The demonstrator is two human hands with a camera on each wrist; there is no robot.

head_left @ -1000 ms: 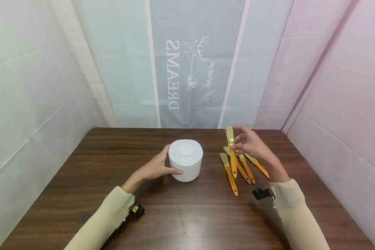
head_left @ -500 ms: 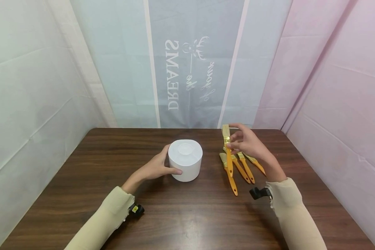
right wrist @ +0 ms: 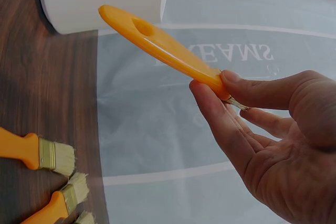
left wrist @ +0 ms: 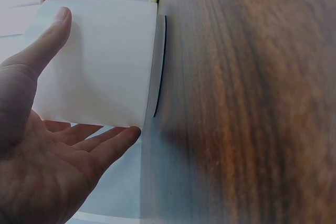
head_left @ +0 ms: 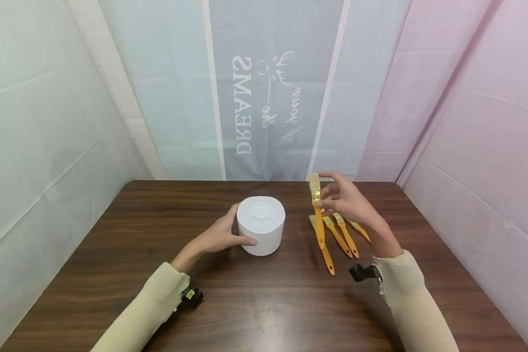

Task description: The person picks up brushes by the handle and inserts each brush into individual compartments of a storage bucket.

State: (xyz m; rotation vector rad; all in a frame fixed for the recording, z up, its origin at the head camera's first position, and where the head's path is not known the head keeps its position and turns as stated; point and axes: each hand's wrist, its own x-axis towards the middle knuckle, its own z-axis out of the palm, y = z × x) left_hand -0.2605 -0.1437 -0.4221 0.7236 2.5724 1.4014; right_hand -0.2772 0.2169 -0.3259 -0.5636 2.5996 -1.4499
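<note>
Left hand (head_left: 220, 235) grips the white container (head_left: 264, 242) by its side; thumb across the near face, fingers (left wrist: 113, 148) together round the far side, pinching the wall between them; container stands upright near the middle of the counter (head_left: 255, 313), round recess in its top face.

Right hand (head_left: 349, 200) pinches a paintbrush (head_left: 319, 222) between thumb and fingers (right wrist: 215, 108), near where the orange handle meets the ferrule; bristles up, handle hanging down with a slight tilt, holed end lowest; index finger reaches up to the bristle end; brush is held clear of the counter, right of the container and apart from it.

Four more brushes (head_left: 340, 239) lie on the counter below and around the right hand; same orange handles, pale bristles pointing away from the person, handles roughly toward them; the leftmost one is partly covered by the held brush as seen from the head view; the rightmost is partly behind the right wrist.

Both sleeves (head_left: 134, 313) are cream, a small black device (head_left: 193, 296) at each cuff; counter is dark wood grain; blue-grey cloth (head_left: 268, 166) hangs behind it (the lettering reads DREAMS, mirrored); paler cloth (head_left: 48, 122) on both sides.
</note>
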